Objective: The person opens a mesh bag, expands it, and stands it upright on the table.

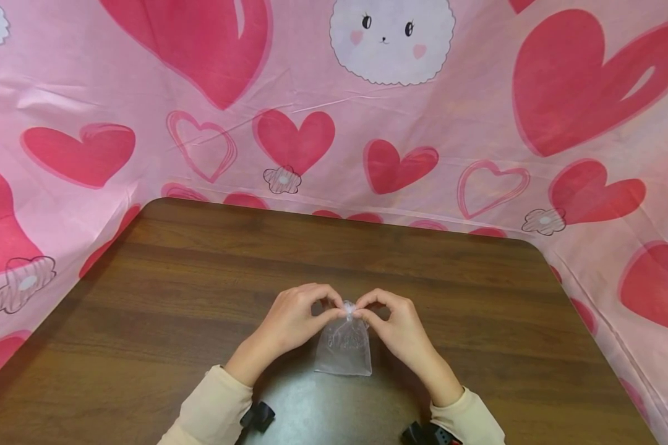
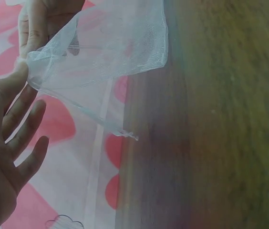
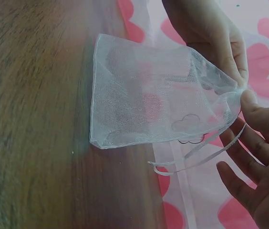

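A small sheer white organza drawstring bag hangs mouth up between both hands over the near middle of the table. Its top is gathered, and my left hand pinches one side of the neck between thumb and forefinger. From the other side my right hand pinches the same gathered neck, the fingertips of both hands close together. In the right wrist view, a thin ribbon loop dangles beside the bag. The other fingers of each hand are spread loosely. Through the mesh the backdrop's pattern shows.
The brown wooden table has rounded far corners. A pink cloth backdrop with red hearts rises behind it and along both sides. Black wrist devices sit at the cream sleeves.
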A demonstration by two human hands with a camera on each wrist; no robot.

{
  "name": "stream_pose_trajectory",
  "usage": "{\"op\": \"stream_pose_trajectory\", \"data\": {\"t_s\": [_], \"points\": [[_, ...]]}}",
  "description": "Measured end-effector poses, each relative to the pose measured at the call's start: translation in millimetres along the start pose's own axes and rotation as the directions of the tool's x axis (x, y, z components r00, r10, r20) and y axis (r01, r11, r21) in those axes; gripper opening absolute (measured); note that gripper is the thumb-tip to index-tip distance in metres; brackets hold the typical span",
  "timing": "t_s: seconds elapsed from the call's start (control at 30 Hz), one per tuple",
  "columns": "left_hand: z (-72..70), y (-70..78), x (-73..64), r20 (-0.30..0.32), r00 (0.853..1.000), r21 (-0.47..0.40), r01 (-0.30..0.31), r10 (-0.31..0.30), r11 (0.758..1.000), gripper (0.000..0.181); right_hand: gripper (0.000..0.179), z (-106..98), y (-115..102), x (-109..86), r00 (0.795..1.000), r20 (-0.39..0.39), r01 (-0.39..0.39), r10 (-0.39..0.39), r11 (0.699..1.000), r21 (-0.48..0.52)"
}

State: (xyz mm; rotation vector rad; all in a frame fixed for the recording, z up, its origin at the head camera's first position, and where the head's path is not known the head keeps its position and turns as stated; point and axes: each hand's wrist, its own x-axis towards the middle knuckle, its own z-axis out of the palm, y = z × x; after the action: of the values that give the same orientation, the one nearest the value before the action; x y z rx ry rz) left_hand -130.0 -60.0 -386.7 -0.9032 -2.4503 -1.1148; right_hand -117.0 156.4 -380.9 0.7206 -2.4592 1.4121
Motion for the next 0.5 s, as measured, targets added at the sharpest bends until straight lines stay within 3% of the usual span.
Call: {"op": "stream_pose_trajectory", "data": {"t_s": [0.5], "points": [[-2.2,-0.3,0.0,-0.019,0.999,0.024,-0.036,0.037,0.999,0.014,0.015,0.5,1.3,0.1,0.999,-0.02,0.034,-0.035,0.999,-0.035]]}}
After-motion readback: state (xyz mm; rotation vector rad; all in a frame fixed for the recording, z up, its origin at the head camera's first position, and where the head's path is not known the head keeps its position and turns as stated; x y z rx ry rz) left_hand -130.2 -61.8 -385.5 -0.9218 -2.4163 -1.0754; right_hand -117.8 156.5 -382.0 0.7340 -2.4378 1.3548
